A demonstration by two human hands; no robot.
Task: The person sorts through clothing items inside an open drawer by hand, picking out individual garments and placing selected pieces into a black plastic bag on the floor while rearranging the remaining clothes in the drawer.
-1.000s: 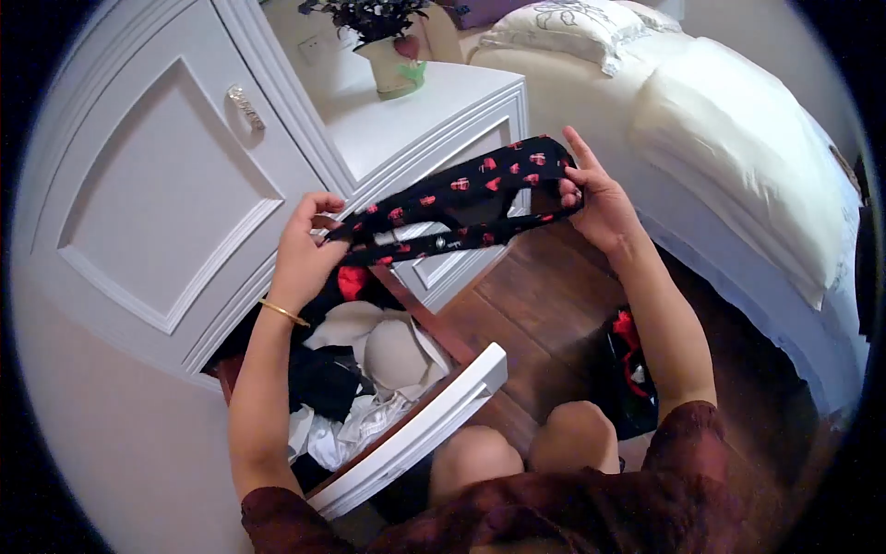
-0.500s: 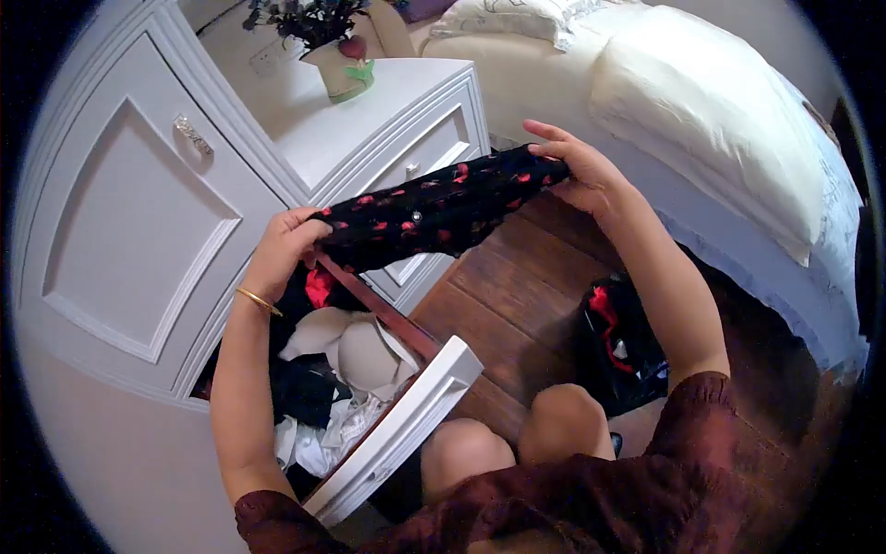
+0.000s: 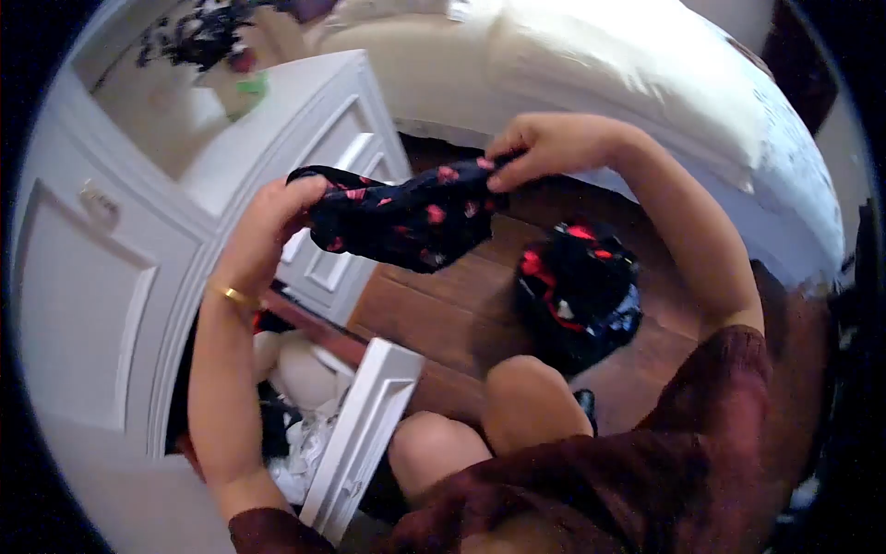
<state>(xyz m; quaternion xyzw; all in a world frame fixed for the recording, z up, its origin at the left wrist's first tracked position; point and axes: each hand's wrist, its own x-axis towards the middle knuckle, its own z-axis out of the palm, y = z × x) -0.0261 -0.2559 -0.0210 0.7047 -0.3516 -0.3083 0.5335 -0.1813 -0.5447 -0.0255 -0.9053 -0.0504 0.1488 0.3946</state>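
Observation:
Black underpants [image 3: 406,222] with a red-pink print hang between my hands above the floor, bunched and folded in the middle. My left hand [image 3: 277,217], below a gold bangle, is closed on the left end. The right end is pinched by my right hand [image 3: 540,148]. Below my left forearm, an open drawer [image 3: 369,420] holds beige bras [image 3: 309,374], white lacy cloth [image 3: 309,448] and dark clothing. On the wooden floor sits a black heap [image 3: 581,277] with red cloth in it; whether a bag holds it I cannot tell.
A white cabinet door [image 3: 88,286] stands at the left. Behind the drawer is a white bedside cabinet [image 3: 305,102] with a flowerpot [image 3: 242,92] on it. The bed [image 3: 609,74] fills the back right. My knees [image 3: 531,397] are close to the drawer front.
My hands have come closer together, so the underpants are less stretched and more bunched. My right hand has turned over, knuckles upward. The view has swung to the right.

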